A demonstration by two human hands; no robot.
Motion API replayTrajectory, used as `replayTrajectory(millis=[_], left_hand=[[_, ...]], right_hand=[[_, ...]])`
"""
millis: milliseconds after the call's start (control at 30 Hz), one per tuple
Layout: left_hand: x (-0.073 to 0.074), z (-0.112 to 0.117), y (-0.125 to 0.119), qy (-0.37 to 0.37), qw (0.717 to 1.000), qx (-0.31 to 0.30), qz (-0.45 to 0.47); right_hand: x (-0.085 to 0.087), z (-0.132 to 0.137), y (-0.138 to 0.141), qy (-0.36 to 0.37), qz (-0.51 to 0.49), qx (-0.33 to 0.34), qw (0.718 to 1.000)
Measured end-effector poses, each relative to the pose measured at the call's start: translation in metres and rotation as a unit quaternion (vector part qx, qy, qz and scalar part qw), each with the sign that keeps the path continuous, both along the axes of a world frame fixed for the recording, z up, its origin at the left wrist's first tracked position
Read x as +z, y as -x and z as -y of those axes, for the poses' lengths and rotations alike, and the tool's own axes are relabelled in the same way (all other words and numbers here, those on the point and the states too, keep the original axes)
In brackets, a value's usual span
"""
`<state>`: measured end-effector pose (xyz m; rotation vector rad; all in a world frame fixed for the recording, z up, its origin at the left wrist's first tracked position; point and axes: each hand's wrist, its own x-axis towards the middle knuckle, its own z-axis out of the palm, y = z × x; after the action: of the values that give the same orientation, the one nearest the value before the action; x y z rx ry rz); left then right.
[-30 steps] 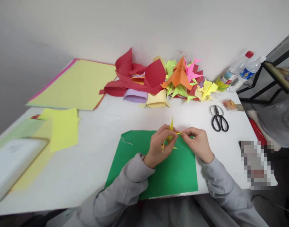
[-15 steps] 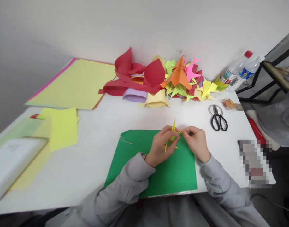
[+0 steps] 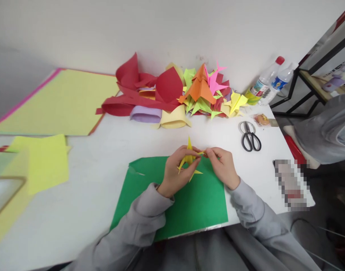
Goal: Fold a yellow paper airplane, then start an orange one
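Note:
My left hand (image 3: pixel 175 171) grips a small yellow folded paper figure (image 3: pixel 189 160) with thin points sticking up and down. My right hand (image 3: pixel 222 165) pinches one of its thin tips on the right side. Both hands hover just above a green paper sheet (image 3: pixel 189 207) that lies on the white table (image 3: pixel 104 150) near its front edge. Grey sleeves cover both of my forearms.
A heap of folded and curled coloured papers (image 3: pixel 172 94) lies against the back wall. Black scissors (image 3: pixel 249 137) rest right of my hands, two plastic bottles (image 3: pixel 270 79) behind them. Large yellow sheets (image 3: pixel 59 101) and smaller yellow sheets (image 3: pixel 39 162) lie at left. A grey-clad person (image 3: pixel 325 128) sits at right.
The view has shifted right, so everything sits further left in the picture. My hands have turned the yellow figure slightly; both keep their hold on it.

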<state>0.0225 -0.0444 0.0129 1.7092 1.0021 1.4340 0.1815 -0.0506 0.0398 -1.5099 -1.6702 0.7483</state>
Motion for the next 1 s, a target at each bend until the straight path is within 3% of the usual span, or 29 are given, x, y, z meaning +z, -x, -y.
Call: replayTrajectory(millis=[133,233,367,500,767,1000], left_hand=[[0.001,-0.001,0.000,0.058,0.997,-0.008,0.045],[0.004,-0.001,-0.001,0.119,0.988,-0.016,0.098],[0.009,-0.002,-0.002,0.242,0.940,-0.058,0.232],[0.011,-0.003,-0.001,0.322,0.894,-0.072,0.304],[0.014,-0.005,0.000,0.362,0.872,-0.071,0.323],[0.012,-0.005,-0.001,0.354,0.877,-0.071,0.318]], right_hand=[[0.001,-0.001,-0.001,-0.011,-0.005,0.013,1.000],[-0.001,-0.003,-0.003,0.010,-0.063,-0.005,0.998],[-0.005,-0.010,-0.009,0.071,-0.227,-0.035,0.971],[-0.003,-0.015,-0.013,0.135,-0.321,0.016,0.937],[0.004,-0.010,-0.008,0.154,-0.338,0.076,0.925],[0.001,-0.011,-0.006,0.167,-0.342,0.083,0.921]])
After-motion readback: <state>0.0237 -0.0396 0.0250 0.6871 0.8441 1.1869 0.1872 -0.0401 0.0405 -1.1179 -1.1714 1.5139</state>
